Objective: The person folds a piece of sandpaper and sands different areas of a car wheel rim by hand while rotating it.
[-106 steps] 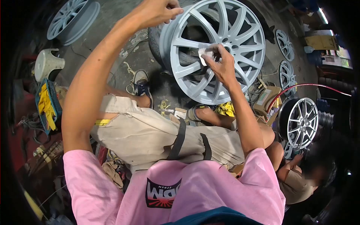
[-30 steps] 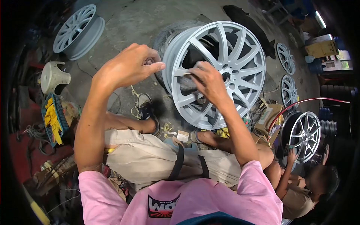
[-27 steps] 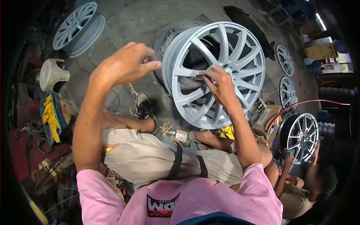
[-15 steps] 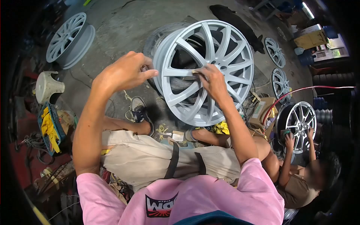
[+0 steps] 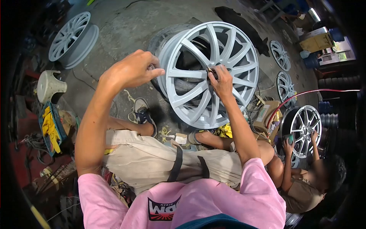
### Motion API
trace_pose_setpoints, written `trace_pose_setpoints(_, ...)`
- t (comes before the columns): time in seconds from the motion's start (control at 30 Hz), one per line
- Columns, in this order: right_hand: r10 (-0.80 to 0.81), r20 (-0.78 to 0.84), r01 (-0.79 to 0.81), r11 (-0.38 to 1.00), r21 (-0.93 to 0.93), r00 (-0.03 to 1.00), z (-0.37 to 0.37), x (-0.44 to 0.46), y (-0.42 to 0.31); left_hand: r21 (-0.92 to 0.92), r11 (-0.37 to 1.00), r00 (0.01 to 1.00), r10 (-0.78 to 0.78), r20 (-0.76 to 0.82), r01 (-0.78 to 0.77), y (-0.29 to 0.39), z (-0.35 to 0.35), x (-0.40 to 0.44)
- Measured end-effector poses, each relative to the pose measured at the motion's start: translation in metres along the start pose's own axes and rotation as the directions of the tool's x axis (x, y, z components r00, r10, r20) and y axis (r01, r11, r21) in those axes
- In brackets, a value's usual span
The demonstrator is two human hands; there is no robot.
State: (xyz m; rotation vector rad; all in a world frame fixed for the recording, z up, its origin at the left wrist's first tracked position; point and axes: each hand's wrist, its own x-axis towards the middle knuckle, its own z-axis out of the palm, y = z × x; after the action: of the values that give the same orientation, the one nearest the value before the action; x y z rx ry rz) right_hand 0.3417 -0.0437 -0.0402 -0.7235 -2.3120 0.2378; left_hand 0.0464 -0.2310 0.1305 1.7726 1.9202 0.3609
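Note:
A large light-grey wheel rim [image 5: 178, 72] stands tilted before me, with a tyre [image 5: 153, 42] behind it. My right hand [image 5: 222, 82] is over its spokes near the hub, fingers pinched on a small folded piece [image 5: 209, 71] that looks dark with a pale edge. Just off the rim's left edge is my left hand [image 5: 137, 70]; its fingers are curled, the thumb stands apart, and nothing shows between them. Whether it touches the rim is unclear.
At the right, a person [image 5: 305, 191] handles a silver wheel [image 5: 306, 131] with a green pad [image 5: 288, 139]. A stool [image 5: 49, 84], a crate of yellow gloves [image 5: 57, 129] and a grey rim [image 5: 82, 49] are at left. A red hose [image 5: 301, 92] crosses at right; a dark animal [image 5: 244, 26] lies behind.
My right hand has moved along a spoke toward the hub with the small piece. My left hand came down from the rim's upper left and shifted slightly right lately. The other person's hands moved on the silver wheel.

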Motion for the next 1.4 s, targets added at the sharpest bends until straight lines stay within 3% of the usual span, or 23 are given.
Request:
trace_pose_setpoints(0.13, 0.049, -0.044, -0.045, 0.995, 0.088, 0.998, 0.005, 0.001, -0.006, -0.010, 1.000, 1.000, 0.006, 0.004, -0.006, -0.003, 0.000, -0.001)
trace_pose_setpoints(0.23, -0.093, -0.045, 0.097, 0.989, 0.109, 0.995, -0.003, 0.015, -0.014, 0.010, 1.000, 0.999, 0.019, 0.027, -0.019, 0.001, -0.002, 0.001)
trace_pose_setpoints(0.4, -0.026, -0.029, 0.028, 0.998, 0.060, 0.999, -0.001, 0.008, -0.010, -0.022, 0.999, 0.999, 0.032, -0.011, -0.032, -0.003, 0.001, 0.002)
trace_pose_setpoints(0.6, -0.123, -0.027, 0.123, 0.992, 0.022, 0.992, -0.001, 0.006, -0.010, 0.002, 1.000, 1.000, 0.027, 0.007, -0.027, 0.001, 0.000, 0.002)
trace_pose_setpoints(0.73, -0.019, -0.044, 0.019, 1.000, -0.004, 0.999, 0.007, 0.000, -0.008, -0.020, 1.000, 1.000, 0.014, 0.011, -0.013, -0.001, -0.001, 0.002)
trace_pose_setpoints(1.2, -0.247, -0.113, 0.248, 0.969, -0.008, 0.962, 0.021, 0.080, -0.061, 0.009, 0.998, 0.998, 0.057, 0.019, -0.058, 0.018, 0.007, 0.011)
trace_pose_setpoints(1.4, -0.048, -0.005, 0.048, 0.997, 0.066, 0.999, 0.005, 0.053, -0.042, -0.030, 1.000, 0.999, -0.006, -0.041, 0.005, 0.002, -0.001, -0.002)
